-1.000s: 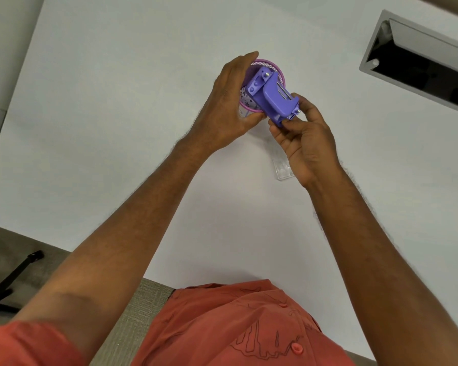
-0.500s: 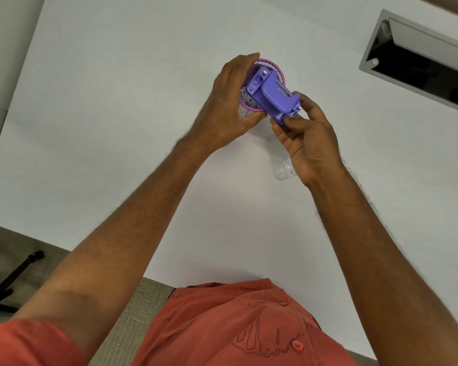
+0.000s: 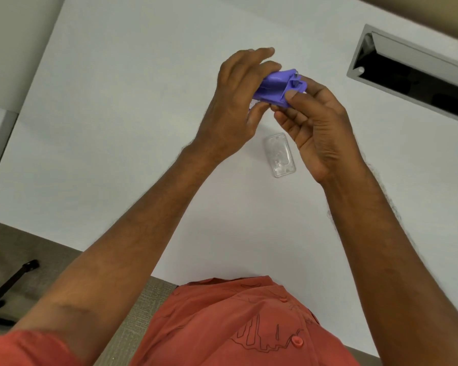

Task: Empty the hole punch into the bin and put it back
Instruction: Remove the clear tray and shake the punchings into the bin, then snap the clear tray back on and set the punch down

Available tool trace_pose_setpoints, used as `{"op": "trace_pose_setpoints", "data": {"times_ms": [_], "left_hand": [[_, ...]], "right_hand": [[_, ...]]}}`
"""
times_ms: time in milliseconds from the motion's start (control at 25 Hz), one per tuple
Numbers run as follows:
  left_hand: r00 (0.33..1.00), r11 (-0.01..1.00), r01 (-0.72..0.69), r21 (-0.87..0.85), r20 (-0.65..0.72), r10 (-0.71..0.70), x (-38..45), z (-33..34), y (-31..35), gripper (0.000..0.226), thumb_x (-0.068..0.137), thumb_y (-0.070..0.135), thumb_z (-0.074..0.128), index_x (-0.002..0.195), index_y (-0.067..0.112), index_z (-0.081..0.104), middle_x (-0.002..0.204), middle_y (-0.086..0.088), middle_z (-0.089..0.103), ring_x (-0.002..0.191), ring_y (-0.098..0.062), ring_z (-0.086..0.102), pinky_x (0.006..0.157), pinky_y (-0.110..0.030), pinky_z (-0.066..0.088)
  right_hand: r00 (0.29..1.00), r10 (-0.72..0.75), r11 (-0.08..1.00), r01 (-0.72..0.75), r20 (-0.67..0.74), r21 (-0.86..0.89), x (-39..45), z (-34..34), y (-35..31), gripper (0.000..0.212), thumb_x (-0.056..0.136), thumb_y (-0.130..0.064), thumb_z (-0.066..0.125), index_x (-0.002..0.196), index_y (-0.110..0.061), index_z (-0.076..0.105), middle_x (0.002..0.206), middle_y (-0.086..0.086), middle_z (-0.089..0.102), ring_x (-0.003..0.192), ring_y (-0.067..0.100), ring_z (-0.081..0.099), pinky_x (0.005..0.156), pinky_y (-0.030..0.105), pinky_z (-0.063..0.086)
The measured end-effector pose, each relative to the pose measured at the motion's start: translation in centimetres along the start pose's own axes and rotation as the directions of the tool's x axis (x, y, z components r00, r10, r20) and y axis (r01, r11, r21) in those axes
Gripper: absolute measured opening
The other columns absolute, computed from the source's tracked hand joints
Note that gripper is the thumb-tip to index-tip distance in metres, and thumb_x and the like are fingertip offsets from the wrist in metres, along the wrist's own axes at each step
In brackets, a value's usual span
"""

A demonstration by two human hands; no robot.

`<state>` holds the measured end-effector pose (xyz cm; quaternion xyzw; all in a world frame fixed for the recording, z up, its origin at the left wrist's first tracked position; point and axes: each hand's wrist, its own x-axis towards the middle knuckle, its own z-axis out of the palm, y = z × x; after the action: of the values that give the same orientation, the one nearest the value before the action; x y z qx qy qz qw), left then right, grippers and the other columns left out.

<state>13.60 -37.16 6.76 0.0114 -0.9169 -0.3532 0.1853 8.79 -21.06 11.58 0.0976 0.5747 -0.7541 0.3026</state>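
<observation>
A purple hole punch (image 3: 278, 87) is held in the air above the white table, between both hands. My left hand (image 3: 236, 107) wraps its left end from behind. My right hand (image 3: 312, 122) pinches its right end with thumb and fingers. The punch's clear plastic base cover (image 3: 279, 155) lies flat on the table just below the hands. The small pink-rimmed bin is hidden behind my hands and the punch; only a speckled bit shows under my left thumb.
The white table (image 3: 132, 122) fills most of the view. A grey metal cable tray opening (image 3: 418, 80) is set into the table at the far right. Carpet and a black chair leg (image 3: 8, 283) show at the lower left, beyond the table's near edge.
The punch has been turned over in my hands and now lies lower, covering the bin. My right hand shifted its grip and the clear cover is now fully in view.
</observation>
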Motion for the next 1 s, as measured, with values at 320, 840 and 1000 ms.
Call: {"op": "trace_pose_setpoints", "data": {"times_ms": [320,840,1000], "left_hand": [[0.882,0.652,0.405,-0.641,0.085,-0.464,0.4,-1.4,0.6,0.051,0.094,0.005,0.066,0.141,0.003,0.046,0.140,-0.016,0.055,0.126,-0.032,0.059,0.096,-0.048,0.061],[0.697,0.109,0.559,-0.822,0.395,-0.598,0.4,-0.9,-0.1,0.048,0.104,0.010,0.055,0.151,0.008,0.042,0.136,-0.020,0.062,0.125,-0.043,0.061,0.100,-0.067,0.051],[0.693,0.120,0.561,-0.819,0.385,-0.609,0.2,-0.9,-0.2,0.048,0.103,0.011,0.056,0.150,0.009,0.043,0.131,-0.013,0.065,0.124,-0.041,0.063,0.098,-0.066,0.053]], "right_hand": [[0.951,-0.277,0.836,0.169,-0.136,-0.522,0.7,-2.6,4.0,0.023,0.094,-0.013,0.060,0.115,-0.011,0.069,0.093,0.004,0.074,0.083,0.019,0.074,0.084,0.039,0.062],[0.962,-0.264,0.093,0.098,0.071,-0.991,0.5,-7.8,12.1,0.045,0.086,-0.032,0.074,0.125,-0.017,0.059,0.131,0.008,0.053,0.118,0.031,0.050,0.084,0.040,0.052],[0.947,-0.320,0.185,0.073,0.010,-0.980,0.2,-7.2,10.7,0.029,0.090,-0.030,0.063,0.116,-0.017,0.060,0.118,0.004,0.061,0.103,0.028,0.062,0.075,0.032,0.047]]}}
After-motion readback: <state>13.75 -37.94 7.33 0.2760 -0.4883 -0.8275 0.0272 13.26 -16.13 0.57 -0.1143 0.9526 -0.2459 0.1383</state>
